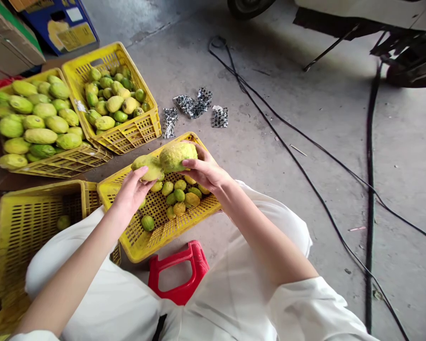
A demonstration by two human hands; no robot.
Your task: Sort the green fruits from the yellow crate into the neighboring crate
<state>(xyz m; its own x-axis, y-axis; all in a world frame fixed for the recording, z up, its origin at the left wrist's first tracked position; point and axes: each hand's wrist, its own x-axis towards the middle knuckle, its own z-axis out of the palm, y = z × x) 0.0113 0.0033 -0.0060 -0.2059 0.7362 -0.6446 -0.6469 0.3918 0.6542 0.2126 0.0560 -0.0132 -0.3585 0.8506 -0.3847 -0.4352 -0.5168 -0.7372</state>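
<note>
My right hand (204, 171) grips a big, bumpy yellow-green fruit (177, 155) above a yellow plastic crate (135, 237). My left hand (133, 189) is closed on a second yellow-green fruit (147, 166) just left of the first; the two fruits touch. Inside that crate lie several small green and yellow fruits (179, 195). Both hands hover over the crate's far half.
Two more yellow crates hold fruit: large ones at far left (39, 123), smaller ones beside it (110, 99). Another yellow crate (31, 222) sits at near left with one fruit. A red stool (179, 272) is under me. Black cables (305, 170) and foil scraps (195, 106) lie on the concrete.
</note>
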